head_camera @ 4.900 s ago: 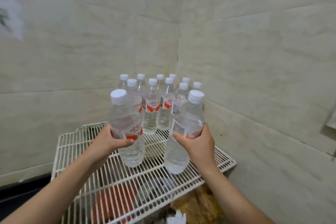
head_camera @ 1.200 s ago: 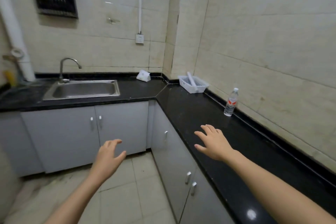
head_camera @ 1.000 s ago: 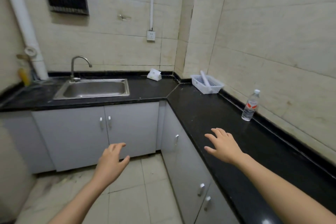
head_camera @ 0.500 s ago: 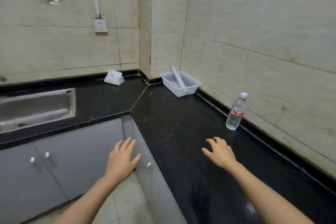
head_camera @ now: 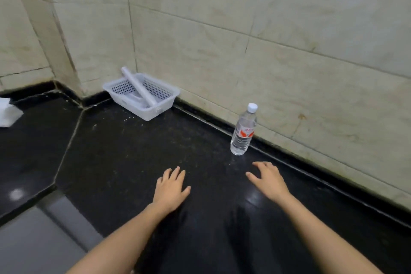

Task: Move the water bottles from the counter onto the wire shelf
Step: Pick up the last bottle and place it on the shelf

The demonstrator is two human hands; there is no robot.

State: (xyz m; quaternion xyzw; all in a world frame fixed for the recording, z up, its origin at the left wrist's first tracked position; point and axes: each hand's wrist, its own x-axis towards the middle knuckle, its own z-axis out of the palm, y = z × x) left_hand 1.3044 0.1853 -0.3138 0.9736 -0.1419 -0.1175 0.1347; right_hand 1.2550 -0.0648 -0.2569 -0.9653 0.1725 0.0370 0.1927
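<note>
One clear water bottle [head_camera: 243, 130] with a white cap and a red label stands upright on the black counter [head_camera: 138, 162], close to the tiled wall. My right hand [head_camera: 268, 179] hovers open just in front of the bottle, a short gap below its base, holding nothing. My left hand [head_camera: 171, 187] is open with fingers spread over the counter, further left of the bottle. The wire shelf is out of view.
A white perforated plastic basket [head_camera: 164, 104] with a white tube in it sits in the counter's corner. A white tissue pack [head_camera: 6, 112] lies at the far left. The counter's front edge runs along the lower left, above grey cabinets [head_camera: 33, 240].
After I set two bottles on the wire shelf, my view turned to the counter and closed in. Both open hands have moved forward over the counter, the right one nearing the single bottle.
</note>
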